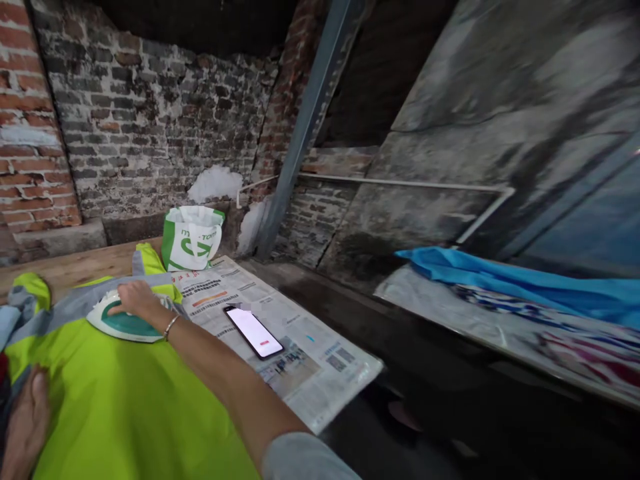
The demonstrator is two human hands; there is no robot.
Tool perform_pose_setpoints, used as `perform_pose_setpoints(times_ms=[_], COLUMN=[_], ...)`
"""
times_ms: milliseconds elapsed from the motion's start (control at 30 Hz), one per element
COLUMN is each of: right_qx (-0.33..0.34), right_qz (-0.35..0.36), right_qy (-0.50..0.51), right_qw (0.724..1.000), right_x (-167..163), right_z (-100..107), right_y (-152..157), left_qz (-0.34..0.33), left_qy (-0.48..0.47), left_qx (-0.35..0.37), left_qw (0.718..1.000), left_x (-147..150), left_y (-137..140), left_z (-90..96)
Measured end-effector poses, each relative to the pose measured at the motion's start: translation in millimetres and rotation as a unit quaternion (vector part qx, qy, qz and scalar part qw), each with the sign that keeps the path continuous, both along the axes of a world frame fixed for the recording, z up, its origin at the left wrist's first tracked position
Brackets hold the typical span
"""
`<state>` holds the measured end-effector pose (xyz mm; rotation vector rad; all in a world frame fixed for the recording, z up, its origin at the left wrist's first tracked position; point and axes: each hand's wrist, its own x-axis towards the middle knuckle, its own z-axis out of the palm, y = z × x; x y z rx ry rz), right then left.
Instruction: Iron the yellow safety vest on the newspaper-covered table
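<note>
My right hand [137,299] is wrapped round the handle of a white and teal clothes iron [125,327]. The iron's sole rests on a bright yellow-green garment [135,400] with grey bands, its tip pointing left. A thin bracelet [171,325] circles my right wrist. At the lower left edge, my left hand [29,420] lies beside the garment with its fingers stretched out; the frame cuts off part of it. Grey and yellow-green folds [30,297] of the garment bunch up farther back on the left.
Newspaper [310,373] covers the table's right part, with a lit phone [254,331] on it. A white and green bag [194,240] stands at the back. Across a dark gap, blue cloth [500,280] and patterned fabric [510,310] lie on another table. A metal post [305,127] leans behind.
</note>
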<state>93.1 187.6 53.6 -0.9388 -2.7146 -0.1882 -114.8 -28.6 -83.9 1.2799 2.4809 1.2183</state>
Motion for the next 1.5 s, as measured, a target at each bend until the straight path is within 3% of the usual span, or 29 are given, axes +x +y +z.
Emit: perform_pose_setpoints(times_ms=[233,333,433,533,667,800,933,1067,1233,1367,1500], right_qx=[-0.059,-0.058,-0.076,-0.095,-0.077,-0.064,-0.053,-0.069,-0.109,-0.133,-0.13], right_qz=[0.135,0.173,0.177,0.104,0.006,-0.022,-0.012,0.043,0.1,0.123,0.1], right_qy=[-0.093,-0.102,-0.103,-0.102,-0.086,-0.058,-0.075,-0.124,-0.152,-0.141,-0.133], right_qw=[0.985,0.978,0.976,0.985,0.993,0.996,0.996,0.989,0.977,0.973,0.978], right_x=[68,102,115,97,45,2,-3,33,106,136,128], right_z=[-16,-24,-28,-27,-23,-21,-21,-18,-17,-17,-10], right_y=[-58,-87,-97,-83,-54,-33,-25,-50,-115,-142,-136], left_qz=[-0.003,0.0,0.008,0.017,0.017,0.015,0.012,0.008,0.002,-0.001,-0.058], left_qy=[-0.008,-0.003,0.007,0.026,0.05,0.055,0.049,0.041,0.039,0.063,0.11], left_qx=[-0.002,0.019,0.027,0.024,0.028,0.04,0.041,0.036,0.042,0.065,0.09], left_qw=[1.0,1.0,1.0,0.999,0.998,0.998,0.998,0.998,0.998,0.996,0.988], left_x=[9,18,25,26,23,21,14,5,5,36,119], left_y=[-1,0,0,-1,-6,-8,-2,12,18,-18,-90], left_z=[4.5,10.4,10.3,2.0,-10.2,-17.1,-19.4,-13.9,6.9,29.6,34.7])
